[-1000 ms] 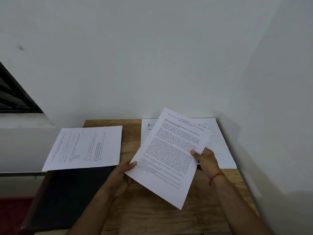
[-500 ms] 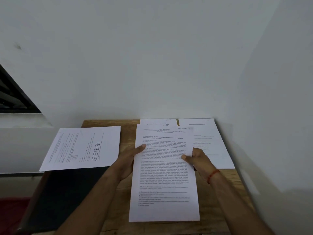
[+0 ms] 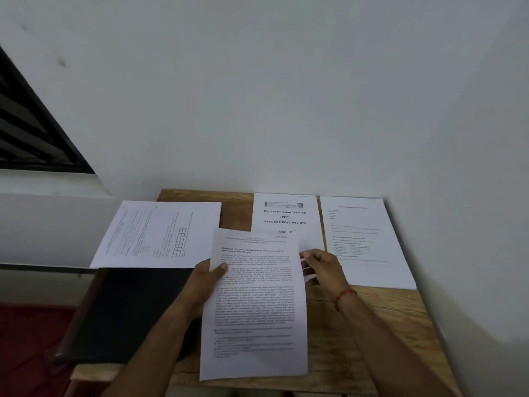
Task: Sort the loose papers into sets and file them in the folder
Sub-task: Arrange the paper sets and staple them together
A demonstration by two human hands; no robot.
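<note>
A printed text sheet (image 3: 257, 308) hangs upright over the middle of the wooden table (image 3: 378, 319). My left hand (image 3: 204, 282) grips its left edge, thumb on top. My right hand (image 3: 325, 267) pinches its right edge; the fingers are blurred. A closed black folder (image 3: 134, 313) lies at the table's left. A landscape sheet with a small grid (image 3: 160, 233) rests across the folder's far end and overhangs the table. At the back lie a "Pre Examination Training" sheet (image 3: 286, 216) and, to its right, a form sheet (image 3: 363, 242).
White walls close off the table at the back and on the right (image 3: 458, 196). A dark window (image 3: 28, 133) with a ledge is at the left. Red floor (image 3: 25, 339) shows below the folder's left side.
The held sheet turned from tilted to upright and came down toward me, uncovering the "Pre Examination Training" sheet behind it. Both hands stayed at its edges.
</note>
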